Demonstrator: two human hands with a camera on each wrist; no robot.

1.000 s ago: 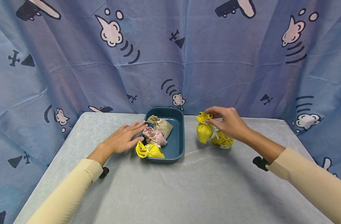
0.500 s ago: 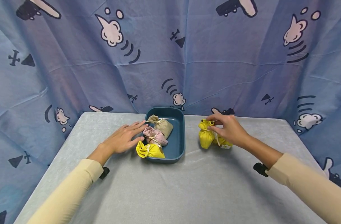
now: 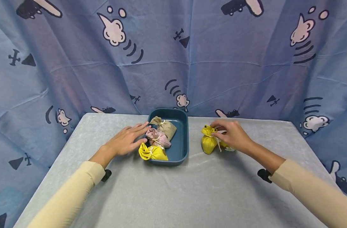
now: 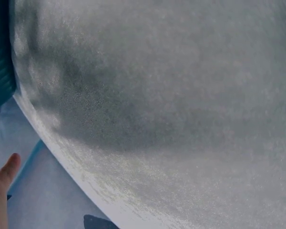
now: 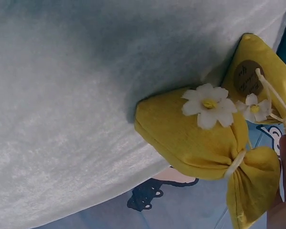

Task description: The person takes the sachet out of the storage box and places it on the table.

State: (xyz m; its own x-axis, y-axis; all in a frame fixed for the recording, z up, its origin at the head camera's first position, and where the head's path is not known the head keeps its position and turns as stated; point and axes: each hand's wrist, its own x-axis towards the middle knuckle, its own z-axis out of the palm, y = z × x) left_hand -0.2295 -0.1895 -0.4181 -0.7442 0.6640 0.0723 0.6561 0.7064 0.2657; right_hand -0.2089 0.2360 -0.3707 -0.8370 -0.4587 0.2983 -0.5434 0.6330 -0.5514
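My right hand (image 3: 231, 134) pinches the tied neck of a yellow drawstring pouch (image 3: 208, 144), which hangs upright at the table surface. In the right wrist view this pouch (image 5: 260, 71) shows a round brown label and a small white flower. Close beside it lies a second yellow pouch (image 5: 190, 133) with a larger white flower, mostly hidden behind my hand in the head view. My left hand (image 3: 128, 139) lies with fingers extended at the left rim of a dark blue tray (image 3: 179, 155). Inside the tray are a beige pouch (image 3: 167, 128), a pink pouch (image 3: 160, 139) and a yellow pouch (image 3: 156, 153).
A table with a light grey cloth (image 3: 173, 196) carries everything. Blue patterned curtain (image 3: 150, 47) hangs right behind its back edge and along both sides. The tray's wall (image 4: 0, 57) shows at the corner of the left wrist view.
My right hand has lowered the pinched pouch to the table, in front of the other yellow pouch, covering more of it. The left hand stays where it was by the tray.
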